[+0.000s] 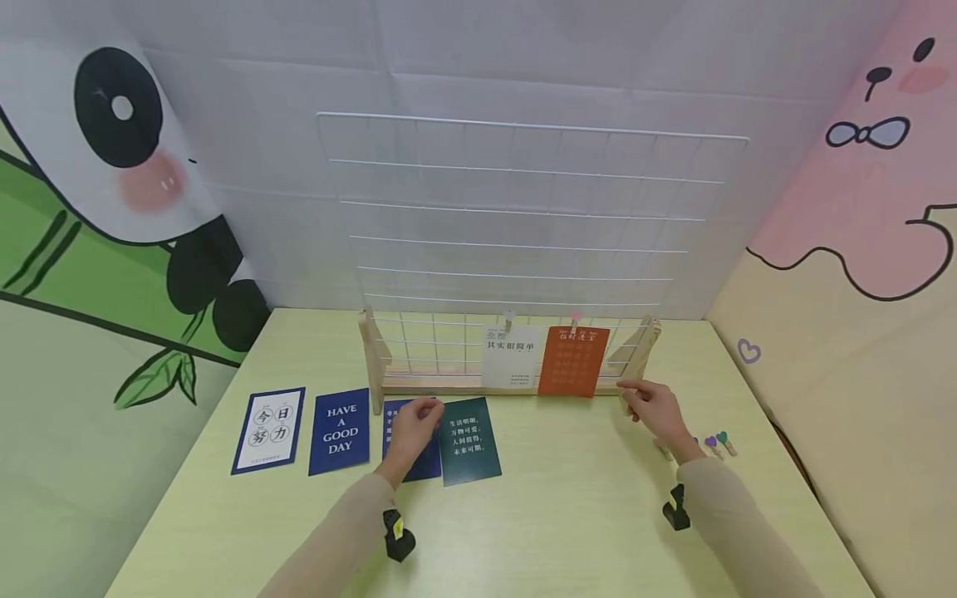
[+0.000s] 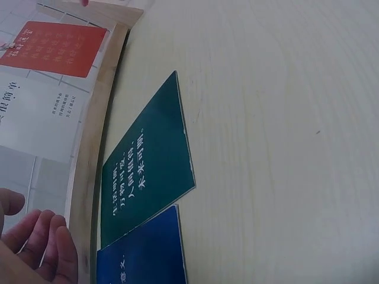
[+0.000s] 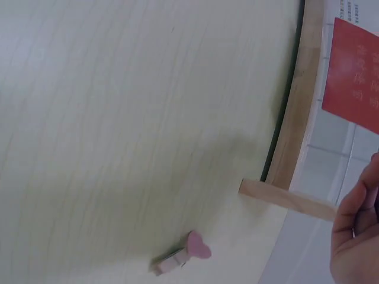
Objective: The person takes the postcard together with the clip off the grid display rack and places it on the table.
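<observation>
My left hand [image 1: 414,432] hovers over a dark blue card [image 1: 429,467], hiding part of it; its fingers are loosely bent, with the thumb apart and nothing held. Beside that card lies a dark green card [image 1: 469,471] with white lettering. On a white wire grid rack [image 1: 516,244] hang a white card [image 1: 511,365] and an orange-red card [image 1: 570,365], each under a small clip. My right hand [image 1: 658,411] is by the rack's right wooden foot [image 3: 278,196], its fingers lightly curled and no object visible in them.
Farther left on the table are a blue-bordered white card [image 1: 267,432] and a blue "HAVE A GOOD DAY" card [image 1: 339,432]. Small heart clips, including a green one [image 1: 722,437], lie beside my right wrist. The rack's wooden base [image 1: 429,388] runs along the back.
</observation>
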`<state>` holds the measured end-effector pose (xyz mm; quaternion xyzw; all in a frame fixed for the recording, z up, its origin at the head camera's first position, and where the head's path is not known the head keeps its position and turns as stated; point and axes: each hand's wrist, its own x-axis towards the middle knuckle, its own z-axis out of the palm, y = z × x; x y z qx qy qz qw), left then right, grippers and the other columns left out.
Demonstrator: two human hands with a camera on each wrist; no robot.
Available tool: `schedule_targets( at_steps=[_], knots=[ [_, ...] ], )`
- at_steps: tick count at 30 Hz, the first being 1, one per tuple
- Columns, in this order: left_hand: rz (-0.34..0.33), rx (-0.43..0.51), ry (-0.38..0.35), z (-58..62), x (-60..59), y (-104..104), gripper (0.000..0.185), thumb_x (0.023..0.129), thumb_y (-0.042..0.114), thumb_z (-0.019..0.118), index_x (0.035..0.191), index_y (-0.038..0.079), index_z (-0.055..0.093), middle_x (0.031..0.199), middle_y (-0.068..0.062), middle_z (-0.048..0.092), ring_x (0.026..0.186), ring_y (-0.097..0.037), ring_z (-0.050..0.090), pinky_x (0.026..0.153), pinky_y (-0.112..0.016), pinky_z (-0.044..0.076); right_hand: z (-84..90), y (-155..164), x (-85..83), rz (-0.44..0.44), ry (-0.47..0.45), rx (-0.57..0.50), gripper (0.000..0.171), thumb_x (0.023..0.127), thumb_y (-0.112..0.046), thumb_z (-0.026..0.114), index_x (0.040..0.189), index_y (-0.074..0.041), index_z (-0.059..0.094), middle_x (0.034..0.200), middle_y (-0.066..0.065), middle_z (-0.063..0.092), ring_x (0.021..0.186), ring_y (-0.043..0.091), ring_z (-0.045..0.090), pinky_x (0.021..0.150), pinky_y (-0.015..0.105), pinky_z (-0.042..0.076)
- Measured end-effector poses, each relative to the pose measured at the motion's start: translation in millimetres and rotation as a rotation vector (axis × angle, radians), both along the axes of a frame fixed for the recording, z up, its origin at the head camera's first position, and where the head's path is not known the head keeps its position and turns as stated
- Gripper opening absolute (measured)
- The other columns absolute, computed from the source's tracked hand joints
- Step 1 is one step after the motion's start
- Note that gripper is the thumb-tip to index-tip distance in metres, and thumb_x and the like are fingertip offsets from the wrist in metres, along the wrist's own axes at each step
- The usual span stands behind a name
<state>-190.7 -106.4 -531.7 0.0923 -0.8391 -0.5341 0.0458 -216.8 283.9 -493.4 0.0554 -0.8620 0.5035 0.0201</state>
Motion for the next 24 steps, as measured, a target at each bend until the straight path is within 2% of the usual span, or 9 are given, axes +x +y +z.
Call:
schedule_targets(
  at_steps=[2,5,9,12,14,19,20,21,24],
  knots=[
    [-0.008,-0.008,-0.002,0.6,-1.0,1.2,0.024,0.086,0.026,0.058,0.099,0.007,0.062,0.086,-0.004,0.060,0.072,-0.016,0.059,0.047,-0.040,0.047,1.5,-6.7,-1.5,0.010,-0.014,-0.037,0.025,0.088,-0.011,0.054,0.107,0.005,0.059,0.060,0.018,0.055,0.046,0.011,0.049,0.047,0.033,0.046],
    [-0.027,-0.001,0.010,10.3,1.0,4.0,0.024,0.087,0.026,0.057,0.100,0.006,0.062,0.089,-0.005,0.060,0.076,-0.017,0.059,0.054,-0.040,0.049,9.1,-18.7,-1.4,0.021,-0.034,-0.082,0.025,0.088,-0.009,0.054,0.107,0.007,0.059,0.058,0.014,0.054,0.047,0.011,0.049,0.046,0.029,0.046],
    [-0.046,0.040,0.030,28.2,4.6,7.7,0.022,0.087,0.019,0.057,0.101,0.003,0.062,0.087,-0.007,0.061,0.075,-0.019,0.058,0.062,-0.029,0.050,27.8,-38.1,4.0,0.034,-0.046,-0.117,0.025,0.088,-0.006,0.054,0.107,0.010,0.057,0.061,0.020,0.054,0.047,0.013,0.048,0.046,0.029,0.045],
    [-0.048,0.045,0.027,31.8,3.3,9.8,0.021,0.087,0.018,0.057,0.102,0.004,0.062,0.086,-0.006,0.060,0.074,-0.019,0.057,0.061,-0.029,0.050,40.3,-51.2,8.7,0.044,-0.046,-0.139,0.026,0.088,-0.005,0.054,0.107,0.012,0.056,0.064,0.025,0.053,0.048,0.016,0.048,0.047,0.030,0.046],
    [-0.055,0.035,0.038,21.1,-2.5,9.3,0.023,0.086,0.021,0.057,0.102,0.006,0.062,0.086,-0.006,0.059,0.074,-0.020,0.056,0.057,-0.033,0.050,44.3,-57.2,10.1,0.058,-0.045,-0.157,0.026,0.087,-0.006,0.054,0.106,0.012,0.056,0.063,0.025,0.053,0.049,0.018,0.049,0.046,0.028,0.046],
    [-0.076,-0.041,0.135,-47.7,-36.0,-0.8,0.033,0.084,0.046,0.051,0.101,0.019,0.061,0.087,0.003,0.058,0.070,-0.011,0.055,0.050,-0.026,0.047,39.4,-63.1,5.4,0.094,-0.043,-0.189,0.030,0.087,-0.013,0.057,0.107,0.010,0.057,0.061,0.013,0.054,0.051,0.020,0.051,0.048,0.026,0.047],
    [-0.076,-0.051,0.155,-55.8,-40.5,-1.7,0.034,0.083,0.049,0.050,0.100,0.021,0.061,0.087,0.005,0.058,0.069,-0.009,0.054,0.052,-0.021,0.047,38.0,-64.1,4.1,0.100,-0.035,-0.184,0.031,0.087,-0.014,0.057,0.107,0.009,0.057,0.061,0.010,0.055,0.051,0.020,0.052,0.048,0.026,0.047],
    [-0.093,-0.045,0.176,-51.7,-38.1,-2.3,0.033,0.084,0.048,0.050,0.100,0.021,0.061,0.088,0.005,0.058,0.070,-0.009,0.054,0.052,-0.020,0.046,36.6,-65.0,2.9,0.108,-0.028,-0.186,0.032,0.087,-0.016,0.057,0.107,0.009,0.057,0.061,0.007,0.055,0.051,0.019,0.052,0.048,0.027,0.047],
    [-0.116,0.008,0.136,-8.0,-20.4,5.6,0.027,0.089,0.031,0.053,0.103,0.010,0.061,0.092,-0.003,0.058,0.074,-0.015,0.054,0.058,-0.024,0.048,35.3,-69.4,-0.2,0.129,0.013,-0.178,0.032,0.087,-0.016,0.057,0.106,0.009,0.058,0.061,0.005,0.055,0.050,0.018,0.051,0.047,0.027,0.047]
  ],
)
